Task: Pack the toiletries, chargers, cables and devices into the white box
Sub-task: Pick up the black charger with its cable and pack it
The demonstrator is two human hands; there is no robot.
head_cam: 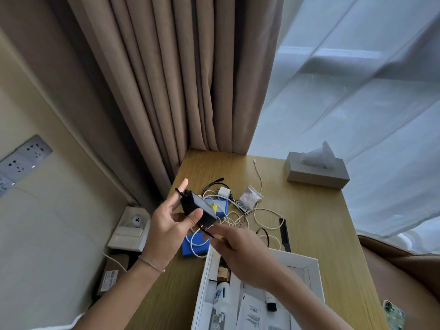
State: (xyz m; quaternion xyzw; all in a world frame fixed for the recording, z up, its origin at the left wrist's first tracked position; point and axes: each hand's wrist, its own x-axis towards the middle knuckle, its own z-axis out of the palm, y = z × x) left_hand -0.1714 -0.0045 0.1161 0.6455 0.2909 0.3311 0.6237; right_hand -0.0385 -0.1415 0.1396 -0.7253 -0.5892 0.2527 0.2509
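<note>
Black charger brick (198,209) held above desk (309,222).
L hand (166,225) fingers wrapped on brick; R hand (240,253) pinches its black cord at brick's 5 o'clock. White box (307,263) at 5 o'clock, bottles inside.

Materials and finishes on and around the desk.
We see a desk (316,222) of pale wood-grain laminate, smooth and faintly satin; a matt black plastic adapter (198,209); white cables (259,215) in smooth, slightly glossy sheathing; a blue block (194,248) with a dull, even surface; a white box (312,263) that looks like smooth matt card, holding printed paper leaflets (257,315); a grey matt tissue box (317,173) with soft paper tissue; a brown curtain (166,79) of heavy matt cloth; and a sheer curtain (357,103) of thin translucent fabric.
</note>
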